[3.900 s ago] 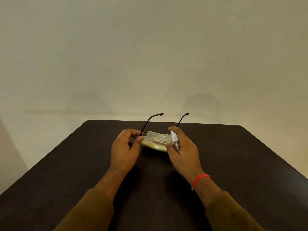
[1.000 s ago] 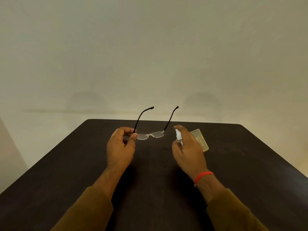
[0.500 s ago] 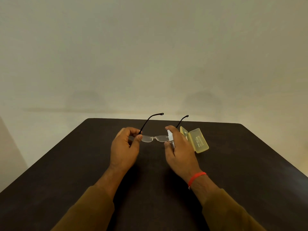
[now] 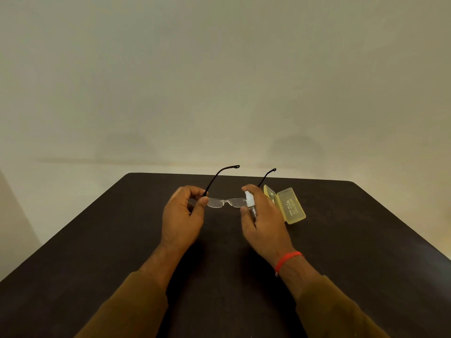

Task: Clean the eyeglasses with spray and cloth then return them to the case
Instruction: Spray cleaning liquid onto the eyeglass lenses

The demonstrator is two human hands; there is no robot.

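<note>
— Holding what, near side first?

— Left hand (image 4: 181,217) pinches the eyeglasses (image 4: 227,202) at their left corner; right hand (image 4: 262,217) is wrapped round the spray bottle (image 4: 251,206), which touches the right lens.

— Long axis?

— Lenses run left to right between the hands, temples pointing away. Right hand's nearer for spraying, I'd say.

— Beyond?

— Open yellow case (image 4: 290,207) lies on the dark table (image 4: 97,240), just right.

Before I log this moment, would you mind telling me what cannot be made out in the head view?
- Spray bottle: mostly wrapped by the right hand; whether it is spraying cannot be told.
- Yellow case: printing too small to read; its inside is partly hidden behind that hand.
- Cleaning cloth: not seen anywhere.
- Eyeglasses: left hinge covered by the left hand; any lens smudges too fine to see.
</note>
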